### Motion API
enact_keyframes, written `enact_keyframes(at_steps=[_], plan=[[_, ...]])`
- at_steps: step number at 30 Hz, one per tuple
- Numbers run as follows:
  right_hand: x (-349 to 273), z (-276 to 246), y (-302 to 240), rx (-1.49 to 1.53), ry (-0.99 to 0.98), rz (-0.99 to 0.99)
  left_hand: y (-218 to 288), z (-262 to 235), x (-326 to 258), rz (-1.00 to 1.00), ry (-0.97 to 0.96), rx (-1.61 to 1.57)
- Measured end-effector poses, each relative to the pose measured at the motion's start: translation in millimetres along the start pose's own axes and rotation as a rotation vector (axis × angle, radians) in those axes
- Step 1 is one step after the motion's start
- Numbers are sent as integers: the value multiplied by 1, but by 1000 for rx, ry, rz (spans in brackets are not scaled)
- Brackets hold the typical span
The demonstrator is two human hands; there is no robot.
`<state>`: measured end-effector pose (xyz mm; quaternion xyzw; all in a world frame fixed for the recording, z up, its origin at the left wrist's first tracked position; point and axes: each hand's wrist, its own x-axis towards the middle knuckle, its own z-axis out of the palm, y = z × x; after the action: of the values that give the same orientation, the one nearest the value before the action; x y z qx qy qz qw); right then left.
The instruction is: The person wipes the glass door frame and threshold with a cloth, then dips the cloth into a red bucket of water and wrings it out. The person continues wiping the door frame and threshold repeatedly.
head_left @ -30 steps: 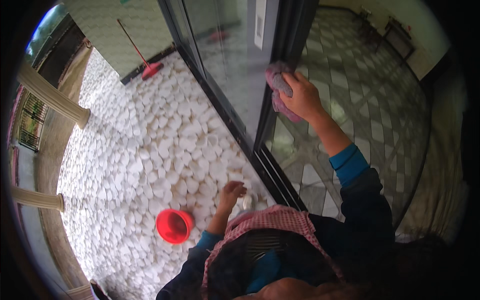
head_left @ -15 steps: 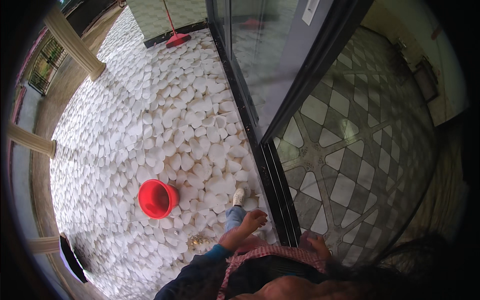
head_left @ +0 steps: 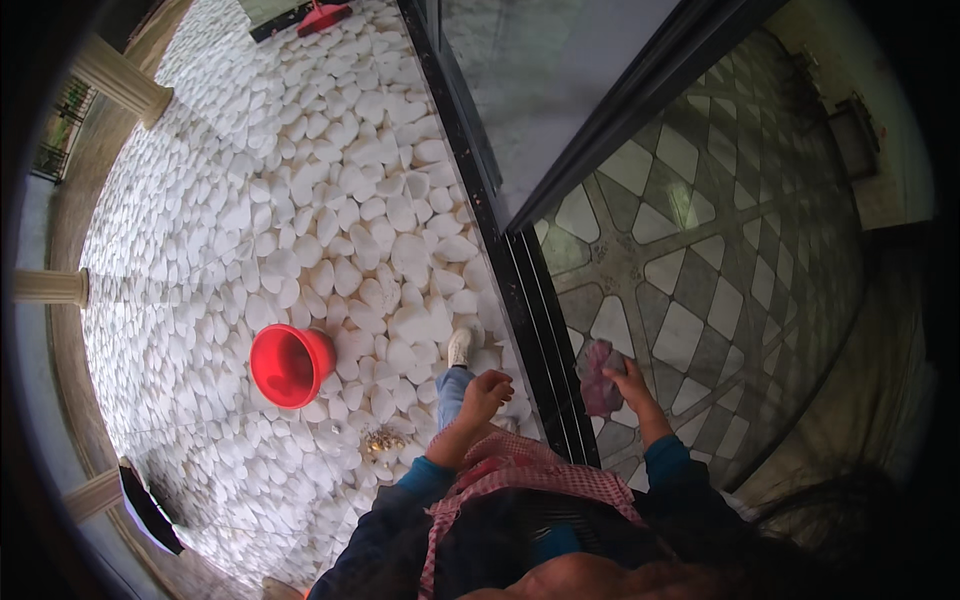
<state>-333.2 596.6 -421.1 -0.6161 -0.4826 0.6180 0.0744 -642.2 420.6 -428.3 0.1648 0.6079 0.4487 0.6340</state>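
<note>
My left hand [head_left: 487, 397] hangs over the pebble-patterned floor, beside my jeans leg [head_left: 453, 392] and white shoe [head_left: 460, 346]. Its fingers are loosely curled, and nothing shows in them. On the other side of the door track, my right hand [head_left: 630, 383] grips a crumpled pinkish-purple cloth [head_left: 600, 378], closed with thumb and fingers round one side. Below both hands lies my red-and-white checked apron [head_left: 520, 452]. A red bucket [head_left: 318, 365] stands on the floor to the left, apart from my hands; something red seems to lie inside it.
A black door track [head_left: 558, 375] separates the white floor from grey-and-white tiles [head_left: 690, 290]. Glass sliding doors [head_left: 540, 90] stand ahead. A red broom head [head_left: 322, 17] rests at the far wall. Columns [head_left: 50, 287] and a dark umbrella-like shape [head_left: 148, 512] are left; yellowish bits [head_left: 383, 440] lie nearby.
My right hand has swung forward and outward, bringing the cloth into full view. My left hand has shifted slightly left and up. The bucket and doors sit differently as my view moved forward.
</note>
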Motion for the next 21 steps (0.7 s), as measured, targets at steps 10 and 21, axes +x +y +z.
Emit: enact_keyframes(at_steps=[10,21], plan=[[131,72,38,-93,73,-21,-116,33,117,-161,50,-86],[387,165,23,-847,303,-890,-205,61,171,122,116,127]])
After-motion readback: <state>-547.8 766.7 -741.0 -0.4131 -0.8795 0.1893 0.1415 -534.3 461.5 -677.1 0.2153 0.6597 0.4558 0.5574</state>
